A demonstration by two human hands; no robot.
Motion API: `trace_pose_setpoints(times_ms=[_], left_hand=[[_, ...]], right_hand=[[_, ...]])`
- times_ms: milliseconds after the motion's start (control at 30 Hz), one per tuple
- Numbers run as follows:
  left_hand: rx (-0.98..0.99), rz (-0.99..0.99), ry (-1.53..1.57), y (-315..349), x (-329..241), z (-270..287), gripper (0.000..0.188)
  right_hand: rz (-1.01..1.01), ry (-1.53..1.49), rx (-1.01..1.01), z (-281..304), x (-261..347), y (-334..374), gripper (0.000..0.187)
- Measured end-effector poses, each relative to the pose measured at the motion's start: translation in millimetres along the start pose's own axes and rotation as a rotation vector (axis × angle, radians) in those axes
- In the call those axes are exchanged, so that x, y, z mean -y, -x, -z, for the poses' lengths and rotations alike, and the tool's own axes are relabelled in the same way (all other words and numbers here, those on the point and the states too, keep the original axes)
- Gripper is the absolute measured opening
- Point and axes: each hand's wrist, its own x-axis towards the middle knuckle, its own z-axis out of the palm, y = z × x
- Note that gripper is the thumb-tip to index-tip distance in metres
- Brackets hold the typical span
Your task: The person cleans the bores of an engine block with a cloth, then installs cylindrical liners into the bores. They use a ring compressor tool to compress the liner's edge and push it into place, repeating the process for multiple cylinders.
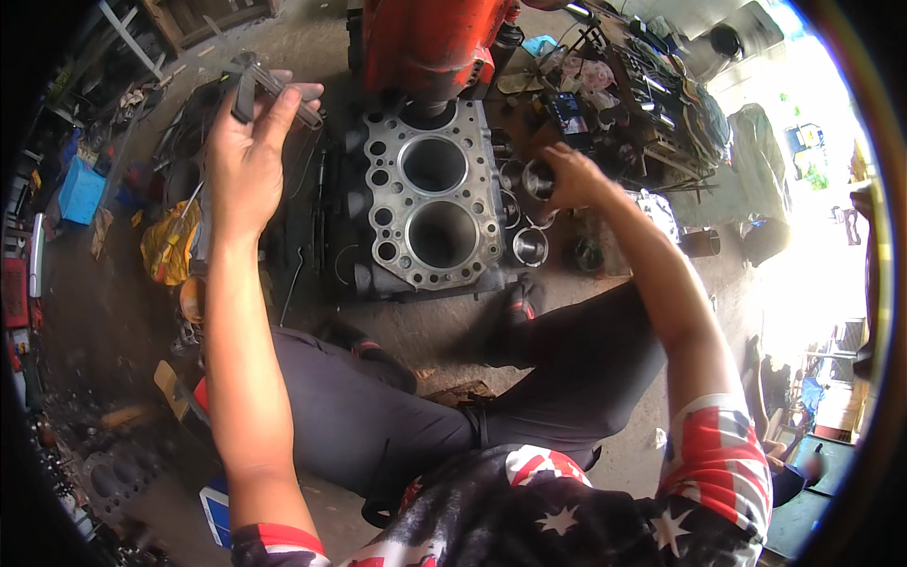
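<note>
My left hand (248, 161) is raised at the upper left, closed around a folding metal tool with several narrow blades fanned out (274, 80), which looks like a feeler gauge. To the right of the engine block, my right hand (574, 180) has its fingers curved around a shiny round metal sleeve (539, 178). Between my hands stands the engine block (383, 222), its flat top face showing two large cylinder bores. More round metal sleeves lie beside the block, one of them nearest my knee (530, 247). Part of the gripped sleeve is hidden by my fingers.
A large red machine part (425, 47) stands over the far end of the block. Tools and metal parts crowd a rack (661, 104) at upper right. A yellow cloth (170, 244) and a blue box (82, 189) lie at left. My legs straddle the near floor.
</note>
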Motion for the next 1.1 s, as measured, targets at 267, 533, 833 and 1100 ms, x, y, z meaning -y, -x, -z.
trace_pose_setpoints(times_ms=[267, 533, 833, 1100], left_hand=[[0.036, 0.287, 0.227, 9, 0, -18, 0.015], [0.034, 0.294, -0.111, 16, 39, -56, 0.038], [0.179, 0.346, -0.493, 7, 66, -75, 0.044], [0.198, 0.33, -0.53, 9, 76, -78, 0.035]], right_hand=[[0.212, -0.426, -0.368, 118, 70, 38, 0.096], [0.428, -0.214, -0.467, 99, 137, -29, 0.1], [0.364, -0.192, -0.308, 91, 156, -40, 0.102], [0.36, -0.192, -0.292, 88, 151, -38, 0.101]])
